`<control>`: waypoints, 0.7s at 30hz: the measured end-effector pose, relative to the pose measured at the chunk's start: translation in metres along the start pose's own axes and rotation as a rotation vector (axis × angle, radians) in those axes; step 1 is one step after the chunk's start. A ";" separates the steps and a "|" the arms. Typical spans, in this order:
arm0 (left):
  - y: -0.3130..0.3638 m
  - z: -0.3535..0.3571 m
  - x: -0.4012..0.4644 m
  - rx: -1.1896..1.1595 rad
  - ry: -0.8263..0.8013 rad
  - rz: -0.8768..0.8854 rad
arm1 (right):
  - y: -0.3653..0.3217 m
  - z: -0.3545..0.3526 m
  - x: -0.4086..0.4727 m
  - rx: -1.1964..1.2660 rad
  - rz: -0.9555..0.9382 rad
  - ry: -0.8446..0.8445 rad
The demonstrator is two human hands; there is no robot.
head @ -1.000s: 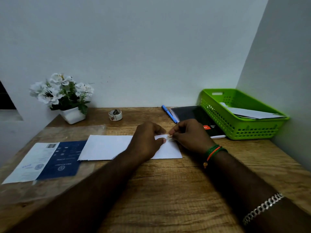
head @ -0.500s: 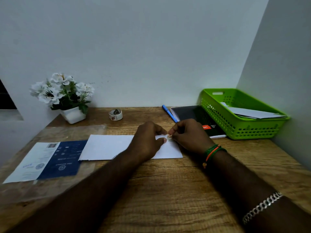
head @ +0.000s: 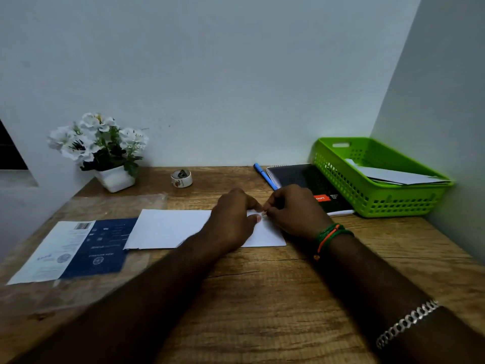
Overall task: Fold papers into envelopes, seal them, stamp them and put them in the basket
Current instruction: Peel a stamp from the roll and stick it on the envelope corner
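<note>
A white envelope (head: 170, 228) lies flat on the wooden desk in the middle. My left hand (head: 233, 216) rests on its upper right part, with the thumb and fingertips pressing the paper down. Touching those fingertips, my right hand (head: 294, 208) pinches a tiny pale stamp (head: 263, 213) at the envelope's top right corner. Most of the stamp is hidden by the fingers. The green plastic basket (head: 388, 203) stands at the far right against the wall and holds white envelopes (head: 393, 176).
A black notebook (head: 296, 177) and a blue pen (head: 263, 174) lie left of the basket. A tape roll (head: 181, 178) and a white flower pot (head: 115, 178) sit at the back. A blue and white leaflet (head: 78, 248) on clear plastic (head: 118, 203) lies at the left.
</note>
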State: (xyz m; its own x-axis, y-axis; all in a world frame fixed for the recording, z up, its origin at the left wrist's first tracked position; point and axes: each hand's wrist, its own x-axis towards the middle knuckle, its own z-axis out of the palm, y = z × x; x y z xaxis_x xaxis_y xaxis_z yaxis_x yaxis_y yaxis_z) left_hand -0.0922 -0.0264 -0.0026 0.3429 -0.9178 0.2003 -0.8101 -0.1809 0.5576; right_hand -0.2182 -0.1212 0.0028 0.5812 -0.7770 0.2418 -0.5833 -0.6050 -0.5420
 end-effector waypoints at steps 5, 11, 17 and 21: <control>-0.001 0.001 0.002 0.066 -0.010 0.023 | -0.003 -0.002 -0.002 -0.059 -0.027 -0.021; -0.003 0.002 0.002 0.065 -0.010 0.016 | 0.001 -0.008 -0.004 -0.079 -0.040 -0.064; -0.002 0.003 0.004 0.048 -0.021 -0.010 | 0.012 -0.023 -0.003 0.043 0.017 0.166; -0.004 0.003 0.003 0.049 -0.015 -0.005 | 0.007 -0.021 -0.007 0.050 -0.007 0.095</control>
State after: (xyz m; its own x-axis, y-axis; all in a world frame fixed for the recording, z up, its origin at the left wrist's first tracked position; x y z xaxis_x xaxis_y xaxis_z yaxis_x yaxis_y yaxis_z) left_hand -0.0893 -0.0300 -0.0063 0.3400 -0.9220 0.1851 -0.8308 -0.2022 0.5186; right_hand -0.2384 -0.1240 0.0140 0.5272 -0.7874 0.3194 -0.5495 -0.6027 -0.5787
